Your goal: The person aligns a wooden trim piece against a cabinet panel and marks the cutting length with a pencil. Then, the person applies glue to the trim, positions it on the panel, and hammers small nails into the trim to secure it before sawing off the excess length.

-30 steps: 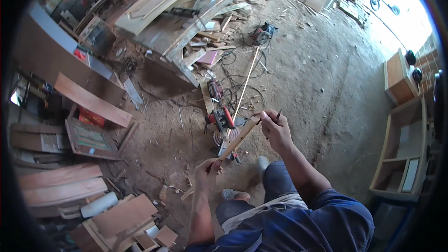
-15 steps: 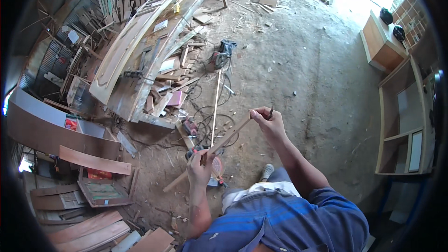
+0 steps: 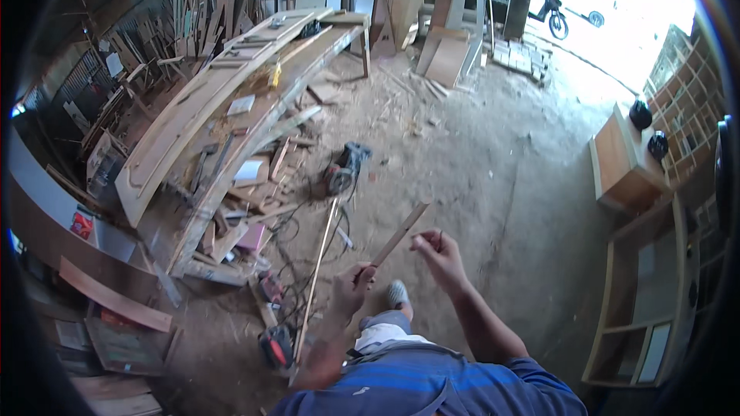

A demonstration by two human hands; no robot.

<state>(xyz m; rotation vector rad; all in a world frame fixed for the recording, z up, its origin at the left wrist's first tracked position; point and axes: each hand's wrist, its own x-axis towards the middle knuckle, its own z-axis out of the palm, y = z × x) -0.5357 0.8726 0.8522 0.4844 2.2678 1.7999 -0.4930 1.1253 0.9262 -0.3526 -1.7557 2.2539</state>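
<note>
My left hand (image 3: 356, 283) grips a narrow wooden strip (image 3: 402, 231) near its lower end, and the strip slants up and away to the right. A small dark mark shows on its face. Just right of the strip, apart from it, my right hand (image 3: 441, 256) is closed with thumb and fingers pinched. A thin dark pencil-like stick stood up from these fingers a moment ago; blur makes it hard to see now. Below the hands, my shoe (image 3: 398, 293) is on the dirt floor.
A long workbench (image 3: 231, 127) holding a panel stands left, with offcuts (image 3: 231, 239) beside it. A power saw (image 3: 344, 171), cables, a long thin strip (image 3: 317, 273) and red-black tools (image 3: 275, 345) lie on the floor. Wooden cabinets (image 3: 626, 162) stand right; boards (image 3: 447, 58) lean behind.
My right hand has come off the strip's far end and sits beside it. The strip now points more steeply away. My view has tilted up and shifted, and one foot is further forward.
</note>
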